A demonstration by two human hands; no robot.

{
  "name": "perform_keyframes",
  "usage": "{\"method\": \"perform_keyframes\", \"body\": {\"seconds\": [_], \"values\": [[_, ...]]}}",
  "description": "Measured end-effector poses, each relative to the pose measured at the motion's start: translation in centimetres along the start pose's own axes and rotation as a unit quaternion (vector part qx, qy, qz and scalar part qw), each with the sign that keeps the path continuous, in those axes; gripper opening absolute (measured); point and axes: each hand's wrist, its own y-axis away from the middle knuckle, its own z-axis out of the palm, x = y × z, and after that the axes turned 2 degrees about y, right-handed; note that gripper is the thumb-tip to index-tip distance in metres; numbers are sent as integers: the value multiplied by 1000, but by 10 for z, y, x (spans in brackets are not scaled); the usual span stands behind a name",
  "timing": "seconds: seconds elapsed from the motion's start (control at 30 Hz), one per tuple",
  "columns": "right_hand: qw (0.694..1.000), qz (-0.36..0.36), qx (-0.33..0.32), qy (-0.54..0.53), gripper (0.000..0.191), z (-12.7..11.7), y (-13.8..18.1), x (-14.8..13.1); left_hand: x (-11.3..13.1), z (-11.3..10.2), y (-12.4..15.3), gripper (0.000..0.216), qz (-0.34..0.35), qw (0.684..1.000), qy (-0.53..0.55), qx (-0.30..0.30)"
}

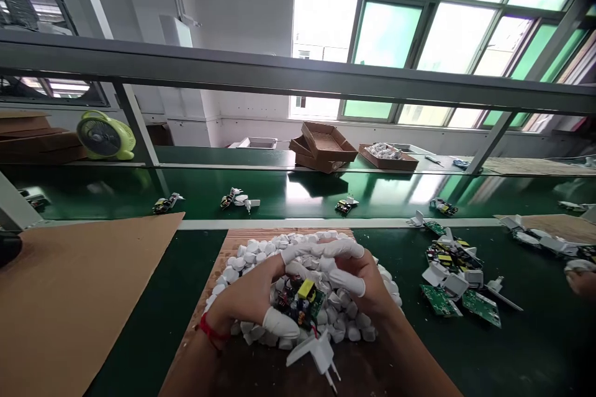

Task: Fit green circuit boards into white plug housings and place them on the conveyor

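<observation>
Both hands meet over a heap of small white plastic caps (254, 254) on a brown board (233, 242). My left hand (254, 301), with white finger cots and a red wrist string, grips a green circuit board (300, 304) bearing a yellow part. My right hand (354, 276), also in finger cots, closes on the same board from the right. A white plug piece (319, 353) with metal prongs hangs from the board by a wire, just below the hands.
A pile of circuit boards and white plug shells (454, 276) lies to the right. The green conveyor belt (279, 195) carries single assemblies. Beyond it stand cardboard trays (326, 146) and a green fan (105, 135). Cardboard sheet (69, 298) at left. Another person's hand (580, 276) at the right edge.
</observation>
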Motion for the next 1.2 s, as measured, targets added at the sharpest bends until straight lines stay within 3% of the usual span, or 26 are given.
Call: {"method": "perform_keyframes", "body": {"seconds": [0.13, 0.3, 0.5, 0.67, 0.9, 1.1, 1.2], "values": [[996, -8, -80, 50, 25, 0, 3, -5, -1, 1, 0, 99, 11, 998, 56, 23], [984, -37, -135, 110, 13, 0, 5, -10, 1, 1, 3, 105, 4, 995, 84, 53], [990, -9, -137, 11, 12, 5, 7, -12, -1, 7, 1, 119, -11, 993, 120, 8], [978, 36, -198, -59, 32, 11, 10, -15, 2, 16, 1, 126, 3, 992, 123, -3], [977, -29, -174, -121, 16, 18, 5, 0, 3, 20, -1, 139, -6, 992, 117, 47], [977, -10, -181, -112, 24, 19, 9, 0, -4, 15, -5, 137, 15, 988, 154, -27], [978, 18, -174, -117, 32, 18, 10, -7, -5, 16, -4, 131, 22, 985, 169, -16]]}}
